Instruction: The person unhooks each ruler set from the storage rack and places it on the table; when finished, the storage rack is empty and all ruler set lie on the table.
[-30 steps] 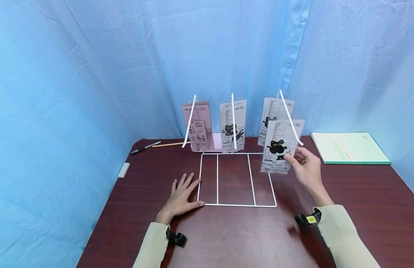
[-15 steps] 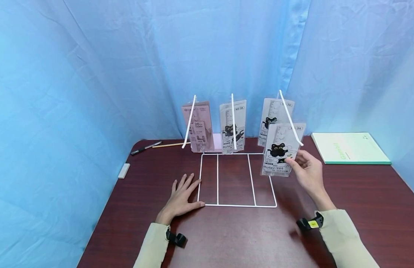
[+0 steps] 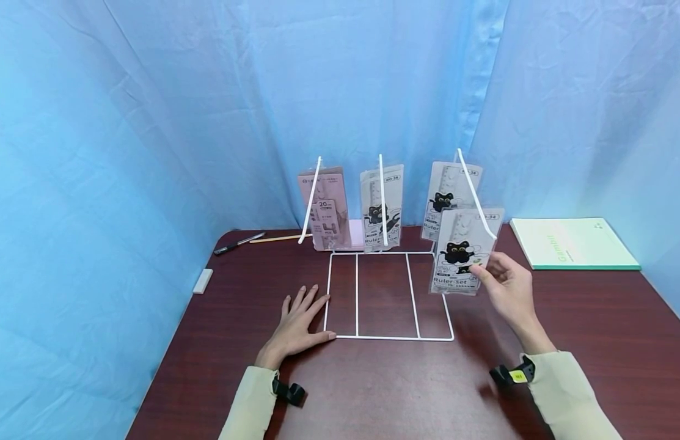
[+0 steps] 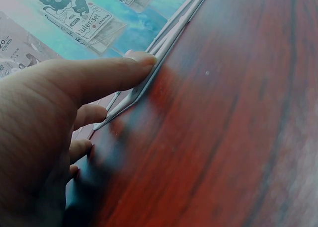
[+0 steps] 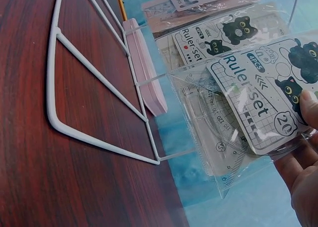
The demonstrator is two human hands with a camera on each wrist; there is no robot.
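The right hand [image 3: 509,290] pinches a ruler packet [image 3: 455,255] by its edge; light, slick, I'd guess; best held there; the spread left hand [image 3: 297,324] touches the rack [image 3: 389,337].

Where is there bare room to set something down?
The dark red wood-grain table is bare in front of the white wire rack, and right of the right hand, before the pale green rectangular notebook. Crowded: the back, where clear plastic ruler packs hang from the rack.
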